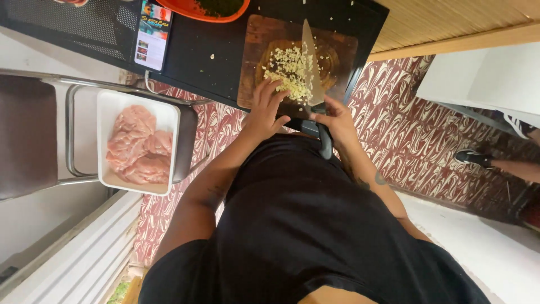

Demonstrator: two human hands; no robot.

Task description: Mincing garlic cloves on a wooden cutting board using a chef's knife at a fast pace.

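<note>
Down on the black surface (197,62), a wooden cutting board (343,50) carries a heap of chopped garlic (289,70). The right hand (336,121) is clamped on a knife (311,67), blade lying across the heap; the left hand (264,110) rests fingers spread at the garlic's edge. A white tray (107,101) on a chair holds raw chicken (140,146). An orange bowl (197,10) sits beside a colourful rectangular phone (153,35).

Cutting board (259,62): dark, worn wood. Knife (311,67): bright smooth metal blade, matt black handle. Counter (197,62): matt black. Tray (107,112): smooth white plastic.
</note>
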